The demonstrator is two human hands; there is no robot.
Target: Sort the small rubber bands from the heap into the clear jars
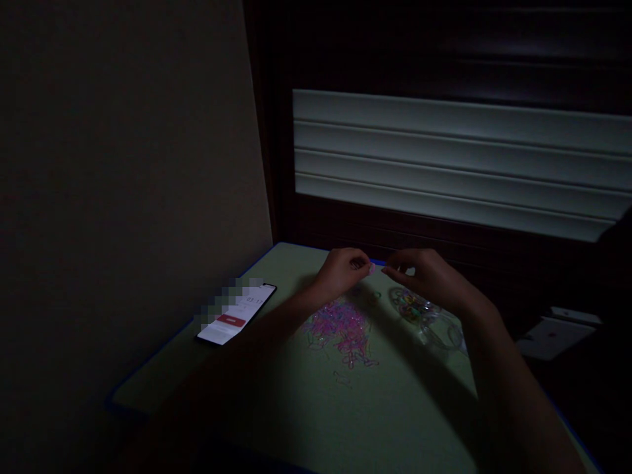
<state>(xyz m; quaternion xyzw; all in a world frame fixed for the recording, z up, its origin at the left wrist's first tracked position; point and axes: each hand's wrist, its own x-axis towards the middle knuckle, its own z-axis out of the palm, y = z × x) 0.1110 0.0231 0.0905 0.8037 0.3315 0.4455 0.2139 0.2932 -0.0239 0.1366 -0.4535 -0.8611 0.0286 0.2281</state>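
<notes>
My left hand [344, 271] is raised over the far part of the table, its thumb and fingers pinched on a small pink piece [372, 268]. Close by on the right, my right hand [412, 268] also has its fingertips pinched, and a thin, pale bit shows at them, too small to make out. Below my left hand lies a loose pile of pink and purple loops [343, 326], like small bands or clips. Under my right hand a clear round container [415, 304] holds loops of several colours.
A lit phone [237, 316] lies at the table's left side. Next to the container is a clear round lid or dish [442, 332]. The pale green table [345, 421] has a blue edge. A white box [555, 336] is beyond its right side, with a wall at left and slatted panel behind.
</notes>
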